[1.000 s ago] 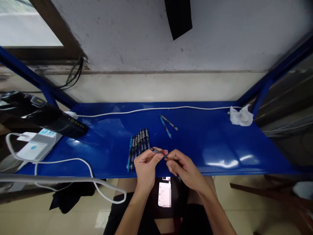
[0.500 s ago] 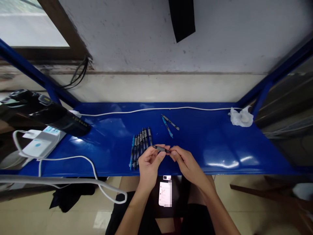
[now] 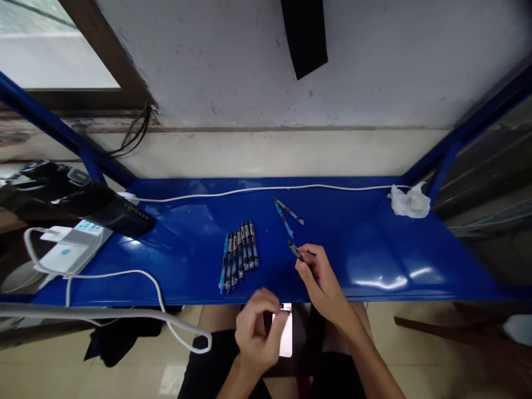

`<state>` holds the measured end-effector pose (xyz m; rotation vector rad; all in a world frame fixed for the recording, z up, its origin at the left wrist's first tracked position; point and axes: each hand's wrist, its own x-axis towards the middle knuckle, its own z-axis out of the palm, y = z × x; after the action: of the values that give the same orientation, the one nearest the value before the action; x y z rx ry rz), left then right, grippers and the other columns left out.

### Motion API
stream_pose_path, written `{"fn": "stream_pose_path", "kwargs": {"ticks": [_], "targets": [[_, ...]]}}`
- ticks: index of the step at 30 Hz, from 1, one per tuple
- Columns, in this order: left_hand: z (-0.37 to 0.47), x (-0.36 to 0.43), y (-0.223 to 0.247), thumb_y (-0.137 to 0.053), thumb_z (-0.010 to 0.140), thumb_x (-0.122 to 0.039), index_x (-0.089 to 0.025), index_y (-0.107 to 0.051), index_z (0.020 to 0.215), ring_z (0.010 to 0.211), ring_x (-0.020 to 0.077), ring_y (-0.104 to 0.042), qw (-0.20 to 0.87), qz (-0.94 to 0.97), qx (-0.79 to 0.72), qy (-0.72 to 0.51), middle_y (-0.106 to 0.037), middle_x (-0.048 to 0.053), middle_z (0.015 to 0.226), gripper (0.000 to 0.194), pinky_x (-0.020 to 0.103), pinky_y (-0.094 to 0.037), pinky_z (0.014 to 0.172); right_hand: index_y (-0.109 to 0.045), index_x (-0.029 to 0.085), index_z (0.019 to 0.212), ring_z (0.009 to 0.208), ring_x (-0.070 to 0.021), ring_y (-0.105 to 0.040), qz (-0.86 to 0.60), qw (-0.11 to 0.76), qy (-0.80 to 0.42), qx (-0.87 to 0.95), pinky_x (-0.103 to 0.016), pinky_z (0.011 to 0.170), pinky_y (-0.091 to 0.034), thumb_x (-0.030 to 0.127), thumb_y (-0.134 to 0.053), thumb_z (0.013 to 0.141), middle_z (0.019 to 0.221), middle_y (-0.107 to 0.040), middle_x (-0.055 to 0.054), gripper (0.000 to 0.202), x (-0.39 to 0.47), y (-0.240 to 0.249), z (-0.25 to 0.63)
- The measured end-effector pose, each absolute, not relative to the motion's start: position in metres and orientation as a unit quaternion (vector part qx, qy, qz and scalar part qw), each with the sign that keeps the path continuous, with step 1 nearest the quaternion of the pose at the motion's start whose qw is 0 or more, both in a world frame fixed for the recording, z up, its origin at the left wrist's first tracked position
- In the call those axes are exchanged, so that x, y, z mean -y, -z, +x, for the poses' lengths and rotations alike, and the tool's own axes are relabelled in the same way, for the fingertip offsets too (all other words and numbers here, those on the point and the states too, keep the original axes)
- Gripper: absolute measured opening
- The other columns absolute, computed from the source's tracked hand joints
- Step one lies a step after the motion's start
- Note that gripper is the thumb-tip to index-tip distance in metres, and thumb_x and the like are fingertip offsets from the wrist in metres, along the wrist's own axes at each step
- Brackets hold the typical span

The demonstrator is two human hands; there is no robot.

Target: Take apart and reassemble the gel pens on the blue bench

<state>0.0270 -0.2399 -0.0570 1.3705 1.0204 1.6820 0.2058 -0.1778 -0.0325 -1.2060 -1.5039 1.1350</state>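
Note:
My right hand grips a pen with a grey grip section and a dark tip pointing up and to the left, above the table's front part. My left hand is lower, in front of the table edge, thumb and forefinger pinched together; whether something small sits between them I cannot make out. To the left of the right hand lies a row of several pens, grey-gripped apart from a blue one at the left end. Farther back, a blue pen and a grey pen form a narrow V.
The blue table carries a white cable along its back. Crumpled white plastic lies at the right. On the left are a black bottle and a white power strip. A lit phone rests below the edge.
My hands have parted. The left one has dropped toward me, below the table edge, while the right one keeps the pen, now tilted more upright.

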Motion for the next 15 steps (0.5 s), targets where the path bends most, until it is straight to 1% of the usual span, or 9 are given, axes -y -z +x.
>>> {"fn": "stream_pose_path", "kwargs": {"ticks": [2, 3, 4, 5, 6, 7, 9, 11, 15], "targets": [[0.022, 0.258, 0.088, -0.076, 0.1, -0.03, -0.025, -0.07, 0.084, 0.064, 0.0216, -0.062, 0.436, 0.574, -0.437, -0.538, -0.067, 0.004, 0.071, 0.017, 0.036, -0.049, 0.065, -0.052, 0.027, 0.139, 0.065, -0.0151, -0.042, -0.473, 0.459, -0.487, 0.573, -0.031, 0.06, -0.038, 0.057, -0.047, 0.117, 0.085, -0.052, 0.002, 0.037, 0.176, 0.036, 0.208], [0.019, 0.262, 0.106, -0.077, 0.099, -0.036, -0.025, -0.071, 0.08, 0.065, 0.0235, -0.063, 0.471, 0.583, -0.483, -0.453, -0.067, 0.005, 0.069, 0.023, 0.038, -0.051, 0.065, -0.053, 0.027, 0.138, 0.064, -0.0145, -0.039, -0.468, 0.469, -0.5, 0.557, -0.031, 0.059, -0.036, 0.058, -0.045, 0.117, 0.083, -0.05, 0.003, 0.039, 0.175, 0.038, 0.208], [0.016, 0.262, 0.124, -0.077, 0.099, -0.043, -0.026, -0.074, 0.08, 0.068, 0.027, -0.067, 0.494, 0.57, -0.531, -0.387, -0.07, 0.006, 0.071, 0.025, 0.042, -0.055, 0.07, -0.055, 0.026, 0.137, 0.064, -0.0143, -0.039, -0.464, 0.479, -0.51, 0.544, -0.031, 0.059, -0.035, 0.059, -0.044, 0.118, 0.082, -0.049, 0.003, 0.039, 0.175, 0.039, 0.209], [0.014, 0.26, 0.144, -0.076, 0.097, -0.048, -0.028, -0.078, 0.088, 0.08, 0.033, -0.074, 0.5, 0.549, -0.571, -0.35, -0.076, 0.009, 0.079, 0.023, 0.049, -0.06, 0.083, -0.057, 0.026, 0.136, 0.064, -0.0142, -0.039, -0.461, 0.485, -0.516, 0.534, -0.031, 0.059, -0.035, 0.059, -0.045, 0.118, 0.082, -0.049, 0.003, 0.039, 0.174, 0.04, 0.209], [0.012, 0.256, 0.163, -0.077, 0.094, -0.052, -0.029, -0.081, 0.101, 0.103, 0.0399, -0.078, 0.501, 0.533, -0.596, -0.332, -0.082, 0.012, 0.096, 0.024, 0.055, -0.059, 0.101, -0.058, 0.026, 0.134, 0.064, -0.0142, -0.04, -0.459, 0.491, -0.52, 0.528, -0.032, 0.059, -0.035, 0.058, -0.045, 0.118, 0.081, -0.049, 0.003, 0.039, 0.174, 0.041, 0.209], [0.011, 0.251, 0.18, -0.079, 0.09, -0.056, -0.03, -0.082, 0.112, 0.128, 0.0447, -0.073, 0.496, 0.515, -0.622, -0.32, -0.083, 0.015, 0.113, 0.034, 0.058, -0.054, 0.114, -0.06, 0.026, 0.132, 0.064, -0.0142, -0.041, -0.456, 0.495, -0.522, 0.524, -0.032, 0.059, -0.034, 0.057, -0.046, 0.118, 0.08, -0.048, 0.003, 0.037, 0.174, 0.041, 0.209], [0.008, 0.243, 0.211, -0.079, 0.085, -0.058, -0.028, -0.079, 0.129, 0.158, 0.0445, -0.051, 0.498, 0.491, -0.661, -0.272, -0.075, 0.017, 0.145, 0.054, 0.054, -0.04, 0.13, -0.061, 0.026, 0.129, 0.064, -0.0141, -0.042, -0.451, 0.499, -0.525, 0.522, -0.032, 0.058, -0.033, 0.054, -0.048, 0.118, 0.079, -0.048, 0.003, 0.033, 0.174, 0.042, 0.209], [0.006, 0.24, 0.231, -0.075, 0.086, -0.06, -0.023, -0.071, 0.146, 0.166, 0.0427, -0.041, 0.508, 0.48, -0.679, -0.224, -0.062, 0.019, 0.165, 0.07, 0.053, -0.034, 0.135, -0.062, 0.026, 0.128, 0.064, -0.014, -0.041, -0.45, 0.495, -0.532, 0.519, -0.032, 0.058, -0.032, 0.052, -0.049, 0.118, 0.078, -0.047, 0.003, 0.031, 0.175, 0.04, 0.209], [0.0, 0.244, 0.242, -0.072, 0.088, -0.063, -0.017, -0.069, 0.149, 0.167, 0.0443, -0.037, 0.522, 0.489, -0.674, -0.186, -0.054, 0.022, 0.17, 0.077, 0.054, -0.025, 0.139, -0.063, 0.025, 0.125, 0.065, -0.0141, -0.044, -0.456, 0.484, -0.538, 0.518, -0.032, 0.06, -0.037, 0.052, -0.051, 0.118, 0.08, -0.05, 0.003, 0.03, 0.176, 0.033, 0.208]]}}
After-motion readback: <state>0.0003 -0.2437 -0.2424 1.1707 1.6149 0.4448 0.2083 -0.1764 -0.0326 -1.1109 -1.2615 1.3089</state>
